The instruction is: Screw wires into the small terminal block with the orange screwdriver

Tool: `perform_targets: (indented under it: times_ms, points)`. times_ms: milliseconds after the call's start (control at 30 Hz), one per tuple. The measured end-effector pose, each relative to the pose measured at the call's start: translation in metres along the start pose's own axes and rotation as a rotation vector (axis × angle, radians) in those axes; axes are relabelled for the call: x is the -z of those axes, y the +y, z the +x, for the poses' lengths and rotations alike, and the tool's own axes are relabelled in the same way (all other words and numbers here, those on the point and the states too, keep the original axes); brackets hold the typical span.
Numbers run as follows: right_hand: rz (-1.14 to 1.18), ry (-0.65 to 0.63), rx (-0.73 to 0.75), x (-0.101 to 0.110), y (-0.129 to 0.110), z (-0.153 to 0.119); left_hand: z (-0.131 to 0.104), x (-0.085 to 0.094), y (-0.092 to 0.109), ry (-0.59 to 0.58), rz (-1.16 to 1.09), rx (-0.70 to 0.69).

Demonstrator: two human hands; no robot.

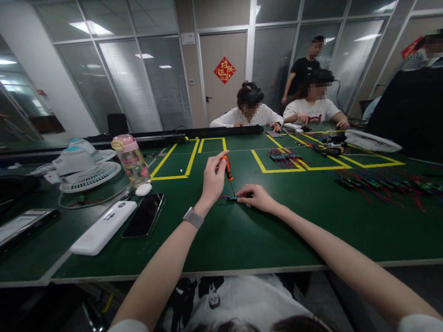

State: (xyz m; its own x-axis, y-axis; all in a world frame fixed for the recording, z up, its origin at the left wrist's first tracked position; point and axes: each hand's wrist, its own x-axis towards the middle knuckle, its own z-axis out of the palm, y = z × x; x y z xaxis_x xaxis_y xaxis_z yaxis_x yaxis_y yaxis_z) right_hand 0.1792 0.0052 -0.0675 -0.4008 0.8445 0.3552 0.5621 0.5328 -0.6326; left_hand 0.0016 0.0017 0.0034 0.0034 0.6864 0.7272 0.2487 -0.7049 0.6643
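Note:
My left hand [213,176] is wrapped round the handle of an orange and black screwdriver [228,169], held upright with its shaft pointing down. The screwdriver's tip meets a small green circuit board [232,199] lying on the green table [221,244]. From the right, the fingers of my right hand [254,196] pinch the board's near end and keep it against the tabletop. Thin wires stick out at the board's left side. Any screw under the tip is too small to make out.
Several wired boards [283,157] lie inside yellow tape, with more boards [388,184] at the right. On the left are a black phone [143,215], a white power bank [104,228], a bottle [132,161] and a fan [89,171]. Co-workers [249,111] sit opposite.

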Motion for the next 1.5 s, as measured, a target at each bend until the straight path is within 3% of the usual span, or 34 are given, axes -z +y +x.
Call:
perform_targets:
  times_ms: [200, 433, 633, 867, 1100, 1300, 1500]
  points:
    - [0.007, 0.005, 0.001, 0.0000, -0.0008, 0.0001, -0.0003, -0.0019, -0.0007, -0.040, -0.158, 0.021]
    - [0.025, 0.010, -0.001, -0.0005, -0.0009, -0.0002, -0.0010, 0.0006, -0.0014, 0.025, 0.006, -0.030]
    - [0.030, 0.005, 0.003, -0.0004, -0.0014, 0.0000, -0.0003, -0.0006, 0.0003, -0.049, -0.117, 0.004]
    - [0.009, -0.003, -0.005, -0.0009, -0.0011, 0.0010, -0.0016, 0.0008, -0.0010, 0.036, 0.056, -0.043]
    - [0.020, -0.001, 0.005, -0.0006, -0.0012, 0.0008, 0.0010, -0.0005, -0.0018, -0.124, -0.150, 0.013]
    - [0.012, 0.003, -0.003, -0.0005, -0.0009, 0.0008, -0.0020, 0.0004, 0.0038, -0.014, 0.037, -0.051]
    - [0.016, 0.003, 0.003, -0.0006, -0.0006, 0.0008, -0.0002, -0.0004, 0.0007, -0.103, -0.111, -0.025]
